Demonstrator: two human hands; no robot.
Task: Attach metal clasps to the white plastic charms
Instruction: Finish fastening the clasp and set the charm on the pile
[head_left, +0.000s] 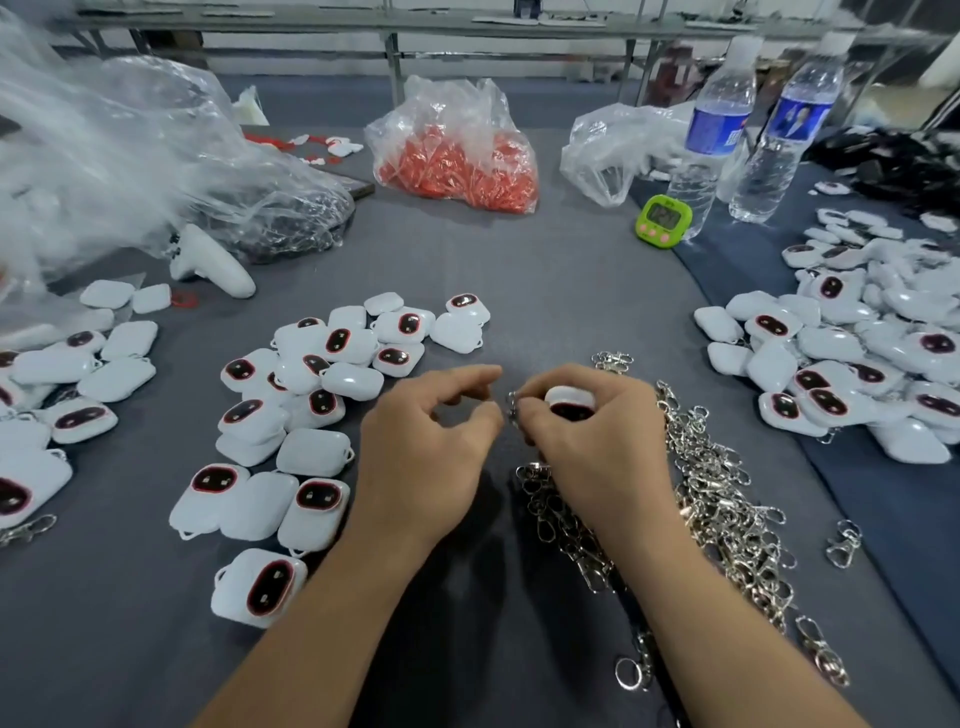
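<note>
Both hands met just below the middle of the frame, above the grey cloth of the bench (545, 291). The right hand (587, 447) had its fingers curled round a white charm (569, 402), whose dark, red-rimmed face showed between the fingers. At that hand's fingertips a metal clasp (513, 408) was pinched against the charm's left edge; whether it was already hooked on could not be told. The left hand (431, 457) was held just to the left of the clasp. Its fingers were loosely curved, thumb and forefinger stood apart, and nothing showed between them.

A heap of loose clasps (727, 499) ran from beneath the right hand down toward the lower right of the frame. Scattered charms (311, 384) lay left of centre, some face up and some face down. More charms (62, 384) lay at the left edge, and a larger pile of charms (852, 358) filled the right side.

Toward the top of the frame, a clear bag of red pieces (457, 156) sat in the middle. A big crumpled plastic bag (130, 156) filled the upper left, with a white handheld device (213, 262) just below it. In the upper right a green timer (663, 221) stood beside two water bottles (706, 130).
</note>
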